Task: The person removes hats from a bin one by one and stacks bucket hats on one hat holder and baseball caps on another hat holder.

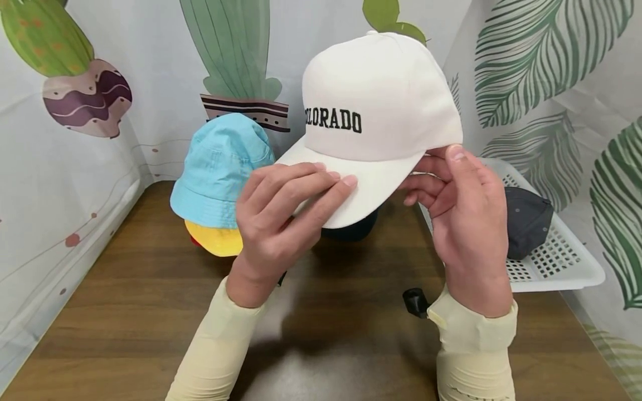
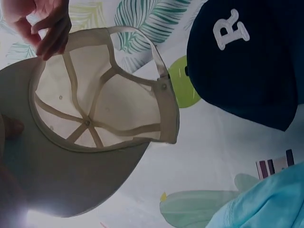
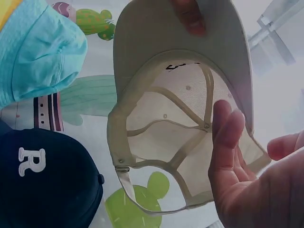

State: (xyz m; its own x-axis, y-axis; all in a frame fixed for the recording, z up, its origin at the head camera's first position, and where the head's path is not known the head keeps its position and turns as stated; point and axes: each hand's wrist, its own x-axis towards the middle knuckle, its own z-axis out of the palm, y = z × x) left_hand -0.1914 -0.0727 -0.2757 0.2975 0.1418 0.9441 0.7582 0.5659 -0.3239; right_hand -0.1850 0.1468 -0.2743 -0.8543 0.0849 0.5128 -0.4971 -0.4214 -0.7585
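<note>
A white baseball cap (image 1: 371, 94) with dark COLORADO lettering is held up above the table, its crown upward. Across its brim lie the fingers of my left hand (image 1: 281, 214), while the thumb shows under the brim in the right wrist view, so the hand pinches it. My right hand (image 1: 468, 223) grips the cap's lower edge at the side, thumb outside and fingers beneath. Both wrist views look into the cream inside of the crown, with its seam tapes and back strap. Behind the brim, a navy cap (image 2: 247, 61) with a white R is mostly hidden in the head view.
At the back left, a light blue bucket hat (image 1: 220, 167) sits over a yellow hat (image 1: 215, 238), with a bit of red below. A white basket (image 1: 577, 278) at the right holds a dark grey cap (image 1: 526, 223). A small black object (image 1: 415, 302) lies near the right sleeve.
</note>
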